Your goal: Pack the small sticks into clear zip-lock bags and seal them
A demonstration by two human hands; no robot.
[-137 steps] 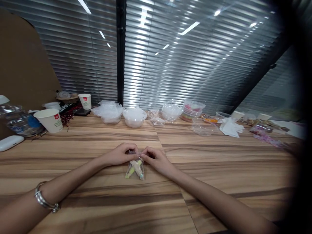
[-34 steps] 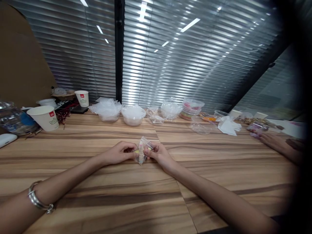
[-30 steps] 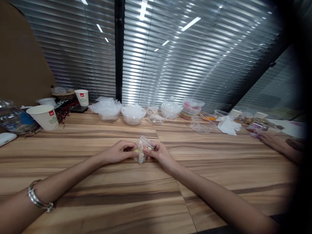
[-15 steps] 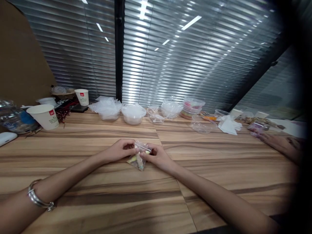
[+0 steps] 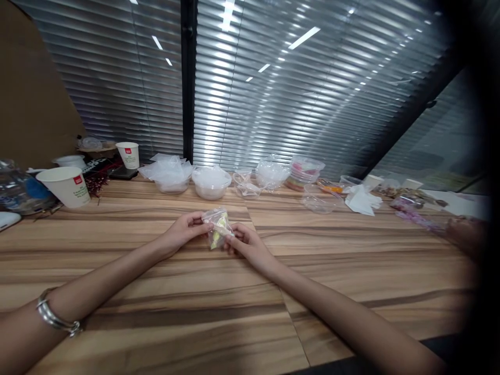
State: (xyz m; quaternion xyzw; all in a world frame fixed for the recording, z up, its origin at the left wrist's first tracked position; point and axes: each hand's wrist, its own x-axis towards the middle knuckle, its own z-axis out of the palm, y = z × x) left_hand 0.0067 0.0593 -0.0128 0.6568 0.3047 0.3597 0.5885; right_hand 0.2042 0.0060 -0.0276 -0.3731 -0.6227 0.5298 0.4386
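Two-handed, pinching sm. clear bag (image 5: 217, 228) mid-view, over wood tabletop (image 5: 164, 297); not telling if touching it. W/ L hand (image 5: 182, 232), slanting fwd from lower L, turning palm inward, gripping bag's L edge btwn thumb in front & bent fingers behind. W/ R hand (image 5: 252, 247), slanting in from lower R, closing thumb & index on bag's R side, curling other fingers underneath. Spreading forearms wide in a V, wearing silver bangle (image 5: 54, 320) on L one.

Thru plastic, showing yellow-green piece (image 5: 216, 239) crossing pale strip (image 5: 222, 229); not making out what either is. Hiding some fingertips of both hands behind bag. Losing both arms at frame edge.

Far R, blurring other person's hand (image 5: 464, 234) into dark border, near purple-pink plastic (image 5: 417, 216); not telling whether gripping it. Far L, cropping clear bottle (image 5: 21, 194) & white object (image 5: 8, 219) at edge. Along back, glaring off plastic bowl (image 5: 211, 183), obscuring exact contents.
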